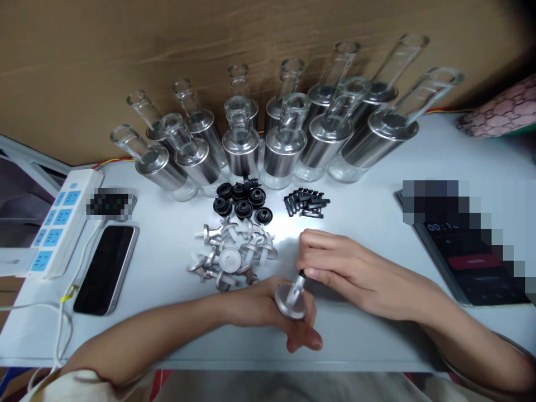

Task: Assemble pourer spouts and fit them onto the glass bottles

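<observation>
My left hand is closed around a silver metal pourer cap, its round disc facing up and its spout pointing away to the upper right. At the spout's end, my right hand pinches a small black piece, mostly hidden by the fingers. Just beyond my left hand lies a loose pile of similar silver pourer caps, some with whitish stems. Several round black stoppers sit behind that pile. To their right is a small heap of narrow black pieces.
Two rows of glass bottles with steel sleeves stand along the back, against a cardboard wall. At left are a white power strip, cables and a dark phone. A tablet-like device lies at right, near a pink patterned object.
</observation>
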`<state>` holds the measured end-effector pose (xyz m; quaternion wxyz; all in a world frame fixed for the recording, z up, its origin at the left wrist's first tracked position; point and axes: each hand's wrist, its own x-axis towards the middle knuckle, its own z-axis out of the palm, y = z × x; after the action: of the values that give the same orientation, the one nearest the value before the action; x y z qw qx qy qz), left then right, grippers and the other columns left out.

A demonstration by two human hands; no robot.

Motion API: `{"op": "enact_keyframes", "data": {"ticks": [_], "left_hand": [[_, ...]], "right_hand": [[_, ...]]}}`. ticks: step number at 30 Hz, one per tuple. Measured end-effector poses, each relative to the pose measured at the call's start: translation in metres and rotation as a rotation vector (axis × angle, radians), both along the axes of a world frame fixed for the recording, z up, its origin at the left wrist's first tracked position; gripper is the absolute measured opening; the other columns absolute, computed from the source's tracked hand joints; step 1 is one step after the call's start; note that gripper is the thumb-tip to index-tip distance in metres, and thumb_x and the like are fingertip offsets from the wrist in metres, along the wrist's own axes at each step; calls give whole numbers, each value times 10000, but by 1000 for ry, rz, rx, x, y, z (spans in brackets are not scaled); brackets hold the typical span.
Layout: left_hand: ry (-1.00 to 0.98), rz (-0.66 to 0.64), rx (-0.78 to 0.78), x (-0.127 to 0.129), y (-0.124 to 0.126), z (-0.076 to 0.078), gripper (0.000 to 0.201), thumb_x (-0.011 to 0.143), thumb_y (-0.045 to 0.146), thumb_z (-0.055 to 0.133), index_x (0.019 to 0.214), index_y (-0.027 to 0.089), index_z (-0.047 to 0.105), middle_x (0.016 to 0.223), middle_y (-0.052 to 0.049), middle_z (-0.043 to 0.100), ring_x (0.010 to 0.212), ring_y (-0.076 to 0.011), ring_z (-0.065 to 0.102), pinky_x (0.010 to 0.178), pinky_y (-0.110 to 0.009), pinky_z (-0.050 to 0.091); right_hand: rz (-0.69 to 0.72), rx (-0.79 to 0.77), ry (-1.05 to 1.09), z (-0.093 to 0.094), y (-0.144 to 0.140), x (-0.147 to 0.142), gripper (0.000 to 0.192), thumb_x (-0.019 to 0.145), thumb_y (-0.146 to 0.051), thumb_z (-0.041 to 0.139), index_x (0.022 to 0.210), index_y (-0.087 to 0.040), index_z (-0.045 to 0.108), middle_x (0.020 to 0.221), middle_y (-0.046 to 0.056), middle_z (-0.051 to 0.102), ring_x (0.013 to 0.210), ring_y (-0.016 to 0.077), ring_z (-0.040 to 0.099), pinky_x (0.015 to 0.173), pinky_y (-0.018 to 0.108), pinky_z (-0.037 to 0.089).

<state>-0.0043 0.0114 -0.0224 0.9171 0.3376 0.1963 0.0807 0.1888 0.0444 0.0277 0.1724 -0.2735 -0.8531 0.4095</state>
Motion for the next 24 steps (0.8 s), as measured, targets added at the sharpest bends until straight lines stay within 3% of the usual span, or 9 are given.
{"op": "enact_keyframes", "data": {"ticks": [3,8,13,18,24], "left_hand": [[-5,44,1,-1,0,1,335,683,403,821,609,159,604,547,40,594,552,-93,526,682,-291,435],[1,66,-25,0,-1,1,331,687,400,821,603,160,609,535,39,587,532,-88,518,678,-292,436],[-7,73,-29,0,-2,0,311,673,381,834,615,164,619,545,41,598,548,-88,522,662,-279,432],[32,63,7,-1,-2,1,295,688,354,825,619,158,615,571,35,601,574,-87,543,602,-246,415],[29,70,14,-1,-2,0,277,691,314,826,616,155,613,577,33,604,571,-85,541,589,-242,416]], "right_hand": [[-132,60,71,3,2,6,365,1004,-244,379,649,-184,441,638,-12,436,596,118,435,567,252,363],[-401,95,87,5,11,22,151,926,-241,531,821,-207,634,777,14,645,681,134,575,603,255,420],[-400,113,-140,-2,20,33,149,914,-280,494,890,-205,620,821,32,667,679,155,598,611,275,445],[-456,93,-287,-7,24,38,166,913,-284,427,944,-183,555,706,28,629,556,152,556,552,284,428],[-406,157,-275,-8,26,39,191,887,-289,445,882,-182,603,894,83,625,716,182,589,645,310,457]]}}
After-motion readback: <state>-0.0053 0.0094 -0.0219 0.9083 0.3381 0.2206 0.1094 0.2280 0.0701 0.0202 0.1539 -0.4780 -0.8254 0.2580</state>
